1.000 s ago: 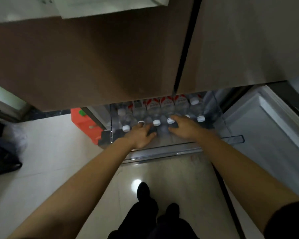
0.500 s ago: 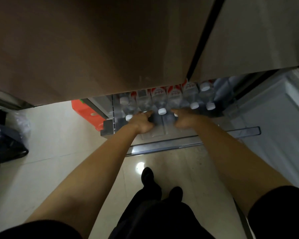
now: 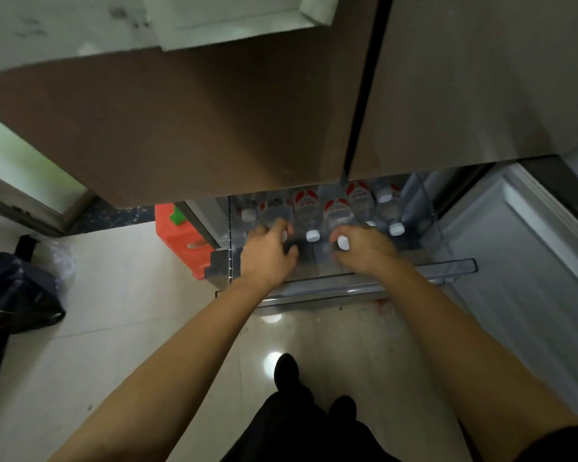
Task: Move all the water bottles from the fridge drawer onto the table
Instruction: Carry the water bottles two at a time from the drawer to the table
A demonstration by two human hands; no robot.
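Several clear water bottles with white caps and red-white labels lie side by side in the pulled-out clear fridge drawer (image 3: 447,266). My left hand (image 3: 267,250) grips one bottle (image 3: 276,211) near its neck at the drawer's left. My right hand (image 3: 361,250) grips a second bottle (image 3: 337,211) just below its white cap (image 3: 342,243). Between my hands lies another bottle (image 3: 306,208), untouched. Two more bottles (image 3: 389,208) lie to the right of my right hand.
The brown fridge doors (image 3: 214,121) overhang the drawer. The lower fridge door (image 3: 521,261) stands open at right. An orange stool (image 3: 181,238) sits left of the drawer, and a black bag (image 3: 14,291) lies on the pale tiled floor at far left.
Both hands have curled around bottle necks. The right-hand bottle's cap has come forward toward the drawer's front edge.
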